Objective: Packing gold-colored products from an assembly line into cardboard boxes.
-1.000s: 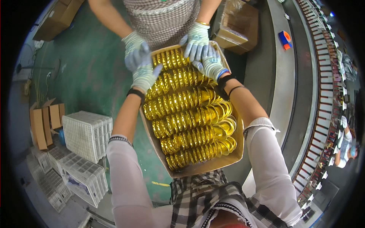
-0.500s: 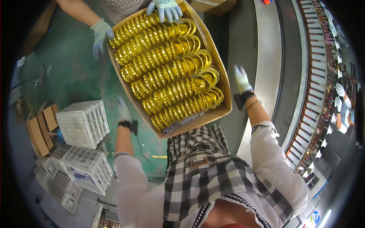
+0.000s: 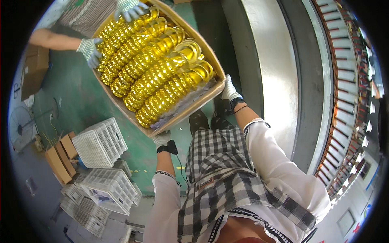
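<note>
Below centre, the left hand (image 3: 162, 139) is sitting against the lower corner of the cardboard box (image 3: 202, 100), its fingers partly hidden; the right hand (image 3: 230, 90) is touching the right corner, fingers pointing upward. Whether either is clamping is staying unclear here. The box is spanning the upper left, holding gold rings (image 3: 156, 75).
</note>
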The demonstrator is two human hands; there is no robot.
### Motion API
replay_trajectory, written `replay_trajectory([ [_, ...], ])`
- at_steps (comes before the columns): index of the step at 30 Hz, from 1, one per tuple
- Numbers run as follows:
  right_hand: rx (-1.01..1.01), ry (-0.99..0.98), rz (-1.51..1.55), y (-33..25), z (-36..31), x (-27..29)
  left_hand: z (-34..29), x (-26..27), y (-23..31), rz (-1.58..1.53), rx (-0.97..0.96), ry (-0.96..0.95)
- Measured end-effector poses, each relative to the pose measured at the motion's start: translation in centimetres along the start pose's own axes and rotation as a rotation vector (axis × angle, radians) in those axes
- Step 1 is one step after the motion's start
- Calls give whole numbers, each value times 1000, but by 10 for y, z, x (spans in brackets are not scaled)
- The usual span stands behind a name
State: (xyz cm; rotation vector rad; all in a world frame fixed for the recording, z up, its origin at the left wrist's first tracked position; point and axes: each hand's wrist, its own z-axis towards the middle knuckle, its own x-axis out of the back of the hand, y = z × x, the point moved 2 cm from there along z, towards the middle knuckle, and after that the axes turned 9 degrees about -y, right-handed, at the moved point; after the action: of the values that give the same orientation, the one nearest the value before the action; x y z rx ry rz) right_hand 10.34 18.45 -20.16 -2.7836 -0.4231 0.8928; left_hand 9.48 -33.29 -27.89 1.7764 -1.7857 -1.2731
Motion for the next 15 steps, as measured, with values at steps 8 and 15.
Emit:
replay_trajectory([
  [8,140,-246,-94,-46,-22,9,17,-84,78,-538,-3,160],
  [15,410,-364,-322,-72,-28,-21,17,-92,141,-595,-2,375],
])
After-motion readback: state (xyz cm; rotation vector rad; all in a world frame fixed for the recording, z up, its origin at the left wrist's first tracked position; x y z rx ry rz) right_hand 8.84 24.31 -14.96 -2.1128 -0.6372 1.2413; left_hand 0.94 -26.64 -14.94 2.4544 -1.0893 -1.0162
